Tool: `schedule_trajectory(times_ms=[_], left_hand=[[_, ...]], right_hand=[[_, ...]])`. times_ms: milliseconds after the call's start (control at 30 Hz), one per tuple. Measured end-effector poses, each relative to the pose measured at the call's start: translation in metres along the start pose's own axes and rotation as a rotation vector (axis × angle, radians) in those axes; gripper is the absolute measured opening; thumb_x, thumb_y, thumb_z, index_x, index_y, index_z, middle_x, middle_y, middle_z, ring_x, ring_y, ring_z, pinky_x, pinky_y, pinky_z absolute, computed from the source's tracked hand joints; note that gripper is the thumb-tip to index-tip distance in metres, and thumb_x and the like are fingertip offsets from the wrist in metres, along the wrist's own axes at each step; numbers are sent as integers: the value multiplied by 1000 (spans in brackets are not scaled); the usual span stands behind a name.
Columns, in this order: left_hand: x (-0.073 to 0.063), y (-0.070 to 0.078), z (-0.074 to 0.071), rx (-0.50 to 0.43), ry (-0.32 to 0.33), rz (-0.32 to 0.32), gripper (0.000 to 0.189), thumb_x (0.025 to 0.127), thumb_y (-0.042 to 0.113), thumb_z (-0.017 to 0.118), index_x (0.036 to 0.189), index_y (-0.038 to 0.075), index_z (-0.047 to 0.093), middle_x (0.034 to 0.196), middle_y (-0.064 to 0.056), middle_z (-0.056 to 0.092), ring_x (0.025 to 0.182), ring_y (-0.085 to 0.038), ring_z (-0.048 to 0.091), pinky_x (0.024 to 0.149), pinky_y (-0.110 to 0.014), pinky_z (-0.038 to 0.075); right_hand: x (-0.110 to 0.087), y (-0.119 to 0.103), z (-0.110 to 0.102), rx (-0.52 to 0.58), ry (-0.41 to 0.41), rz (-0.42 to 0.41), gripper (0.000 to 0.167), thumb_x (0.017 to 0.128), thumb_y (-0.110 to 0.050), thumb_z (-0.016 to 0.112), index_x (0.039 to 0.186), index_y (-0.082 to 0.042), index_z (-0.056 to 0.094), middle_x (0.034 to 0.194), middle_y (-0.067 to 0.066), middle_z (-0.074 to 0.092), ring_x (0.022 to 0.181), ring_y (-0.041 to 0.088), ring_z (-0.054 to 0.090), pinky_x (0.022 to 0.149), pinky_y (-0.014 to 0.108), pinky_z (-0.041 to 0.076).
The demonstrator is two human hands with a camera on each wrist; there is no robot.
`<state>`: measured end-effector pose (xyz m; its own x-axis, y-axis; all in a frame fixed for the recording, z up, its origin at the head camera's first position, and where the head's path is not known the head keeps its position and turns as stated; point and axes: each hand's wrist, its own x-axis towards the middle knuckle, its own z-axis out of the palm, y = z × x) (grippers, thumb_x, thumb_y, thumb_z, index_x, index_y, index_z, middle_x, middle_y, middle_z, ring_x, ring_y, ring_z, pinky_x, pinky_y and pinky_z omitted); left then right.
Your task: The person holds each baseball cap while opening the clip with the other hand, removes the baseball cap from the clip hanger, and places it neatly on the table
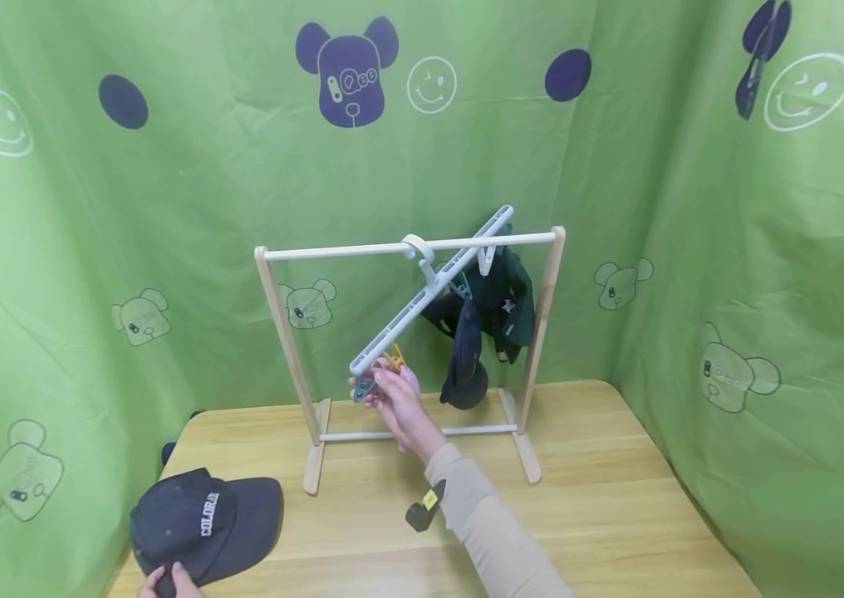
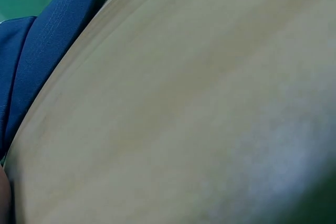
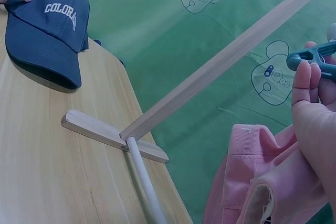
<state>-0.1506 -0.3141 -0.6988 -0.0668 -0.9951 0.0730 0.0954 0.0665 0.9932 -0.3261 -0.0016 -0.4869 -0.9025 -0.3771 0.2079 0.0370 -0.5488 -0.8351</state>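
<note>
A navy cap with white lettering lies at the table's left, and my left hand pinches its near edge. The cap's brim shows in the left wrist view. At the near end of a pale blue hanger, my right hand grips a teal clip. Behind that hand hangs a pink cap, mostly hidden in the head view, by a yellow clip. A dark navy cap and a dark green cap hang farther along the hanger.
The hanger hooks over the top bar of a wooden rack, tilted across it. The rack's feet stand on the wooden table. Green printed curtains enclose the back and sides.
</note>
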Motion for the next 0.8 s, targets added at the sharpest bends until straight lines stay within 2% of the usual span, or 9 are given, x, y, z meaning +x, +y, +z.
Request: schedule_trajectory(times_ms=[67, 200, 300, 433, 533, 633, 700, 733, 800], left_hand=[[-3, 7, -1, 14, -7, -10, 37, 83, 9, 64, 87, 44, 52, 93, 32, 37, 93, 17, 31, 105, -21, 28], [-6, 16, -1, 41, -15, -26, 20, 83, 8, 63, 100, 17, 59, 100, 29, 35, 105, 10, 34, 111, -26, 25], [-5, 14, 0, 31, -8, -40, 27, 84, 8, 62, 109, 14, 57, 104, 27, 33, 111, 6, 34, 112, -26, 24], [4, -7, 5, -71, 22, -40, 39, 83, 4, 58, 114, 28, 54, 104, 21, 39, 103, 5, 38, 101, -17, 30], [16, -31, 7, -81, 44, -36, 42, 83, 4, 57, 118, 28, 55, 102, 17, 44, 95, 4, 42, 88, -13, 34], [22, -46, 8, -91, 67, -37, 43, 82, 7, 58, 120, 26, 58, 103, 15, 45, 92, 2, 43, 80, -12, 34], [17, -38, 7, -79, 77, -11, 43, 82, 10, 58, 121, 25, 59, 103, 17, 43, 92, 3, 40, 80, -12, 32], [11, -27, 5, -79, 81, 5, 42, 81, 11, 57, 121, 25, 60, 104, 19, 42, 93, 4, 38, 81, -13, 31], [-7, 7, 0, -56, 84, 42, 42, 80, 12, 56, 121, 19, 62, 104, 23, 39, 95, 7, 33, 87, -15, 30]], right_hand=[[0, 0, 0, -2, 2, 0, 40, 101, -17, 47, 137, 1, 46, 119, 15, 66, 86, 13, 61, 69, 20, 50], [0, -1, -1, -6, -2, -1, 39, 101, -18, 48, 136, 0, 47, 118, 14, 66, 87, 13, 61, 69, 20, 50], [0, 0, -1, -9, -4, 7, 39, 101, -19, 48, 136, 1, 48, 124, 22, 62, 87, 13, 61, 69, 20, 50], [0, -1, -1, -17, -1, 15, 39, 101, -19, 48, 135, 1, 49, 128, 27, 58, 87, 13, 61, 69, 20, 50], [0, -1, -1, -14, -3, 9, 39, 101, -19, 48, 135, 1, 49, 126, 25, 60, 86, 14, 61, 69, 20, 50], [0, -1, -1, -7, -4, 5, 39, 101, -20, 48, 134, 1, 49, 120, 19, 65, 86, 14, 61, 69, 20, 50], [0, 0, -1, -5, -4, -1, 39, 101, -20, 49, 134, 1, 48, 117, 16, 67, 86, 14, 62, 68, 20, 50], [0, 0, -1, -3, -4, -3, 39, 101, -20, 49, 134, 0, 48, 116, 15, 67, 85, 14, 62, 68, 21, 50], [0, 0, -2, -2, -5, -14, 39, 101, -19, 49, 135, 0, 47, 117, 17, 67, 86, 15, 62, 68, 21, 50]])
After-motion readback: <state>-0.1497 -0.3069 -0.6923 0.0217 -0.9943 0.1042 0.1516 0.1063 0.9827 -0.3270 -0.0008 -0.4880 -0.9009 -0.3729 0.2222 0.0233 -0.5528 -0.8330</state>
